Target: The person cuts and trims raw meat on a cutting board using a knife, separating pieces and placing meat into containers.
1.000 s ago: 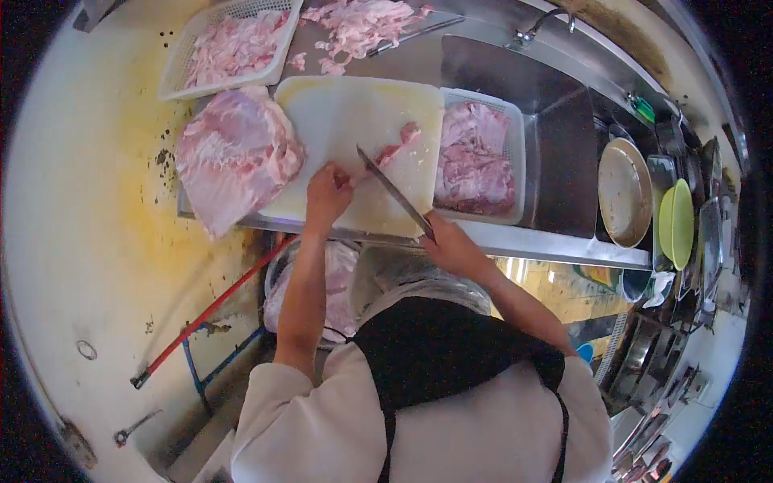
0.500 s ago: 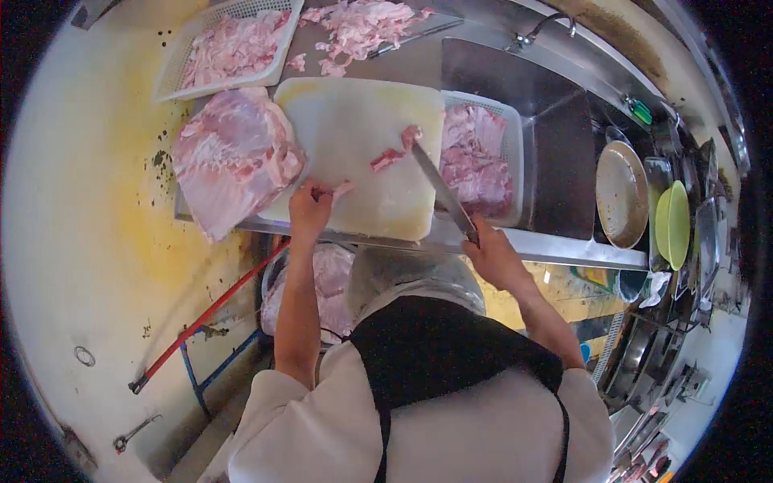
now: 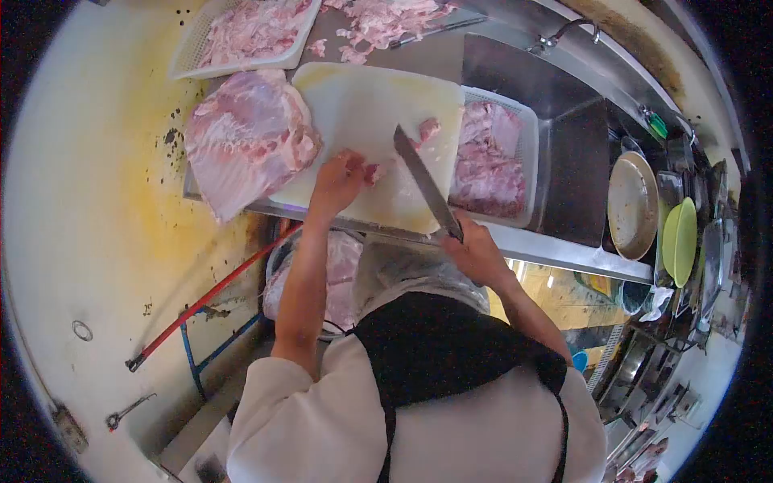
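My left hand (image 3: 335,187) is closed on a small strip of meat (image 3: 373,174) over the white cutting board (image 3: 378,101). My right hand (image 3: 473,248) grips the handle of a long knife (image 3: 427,182), its blade slanting up and left across the board. Beyond the blade, near the board's right side, lies another small meat piece (image 3: 429,129). A large slab of raw meat (image 3: 251,137) rests left of the board, overlapping its edge. Fingertips of my left hand are partly hidden.
On the right, a white basket (image 3: 531,161) of meat sits in the sink (image 3: 573,169). At the back left are a basket (image 3: 296,55) and a pile of scraps (image 3: 393,22). A tub of meat (image 3: 322,282) stands below the counter. Pans (image 3: 633,205) line the right.
My left hand has moved right and away from me over the board to the meat pieces. The knife tip has swung left, off the meat. The whole view has shifted slightly.
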Demonstrator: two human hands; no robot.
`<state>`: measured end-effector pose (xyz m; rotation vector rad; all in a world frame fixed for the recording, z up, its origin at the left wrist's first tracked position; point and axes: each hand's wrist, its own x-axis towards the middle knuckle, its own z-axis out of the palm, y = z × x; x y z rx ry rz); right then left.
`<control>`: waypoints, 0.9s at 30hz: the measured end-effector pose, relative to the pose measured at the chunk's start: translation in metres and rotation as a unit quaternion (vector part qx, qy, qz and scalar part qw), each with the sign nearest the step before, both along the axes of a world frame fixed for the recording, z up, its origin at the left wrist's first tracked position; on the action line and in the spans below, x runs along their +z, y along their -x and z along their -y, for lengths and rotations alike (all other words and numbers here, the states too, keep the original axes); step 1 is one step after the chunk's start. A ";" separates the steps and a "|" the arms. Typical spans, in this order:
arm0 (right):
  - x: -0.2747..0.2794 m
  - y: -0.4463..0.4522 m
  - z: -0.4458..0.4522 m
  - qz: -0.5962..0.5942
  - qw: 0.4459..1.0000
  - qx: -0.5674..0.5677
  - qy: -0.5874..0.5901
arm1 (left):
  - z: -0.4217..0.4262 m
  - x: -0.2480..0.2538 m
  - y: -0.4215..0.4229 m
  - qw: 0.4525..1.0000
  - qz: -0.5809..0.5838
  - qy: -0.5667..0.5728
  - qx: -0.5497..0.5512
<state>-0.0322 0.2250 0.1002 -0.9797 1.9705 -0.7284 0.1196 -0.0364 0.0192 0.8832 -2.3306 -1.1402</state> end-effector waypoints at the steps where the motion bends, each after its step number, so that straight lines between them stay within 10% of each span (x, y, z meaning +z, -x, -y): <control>1: 0.010 0.000 0.003 -0.004 1.000 -0.005 0.000 | 0.002 -0.004 -0.004 0.987 0.047 0.152 -0.020; 7: 0.034 -0.029 0.011 0.054 0.994 -0.081 0.055 | -0.004 -0.003 -0.032 0.986 0.112 0.077 0.092; 14: -0.035 -0.030 0.013 -0.035 0.994 0.101 0.009 | -0.046 -0.011 0.013 0.974 0.110 0.186 0.072; 27: -0.072 0.069 -0.019 -0.200 0.968 -0.151 0.027 | -0.043 -0.006 -0.010 0.992 0.064 0.106 -0.005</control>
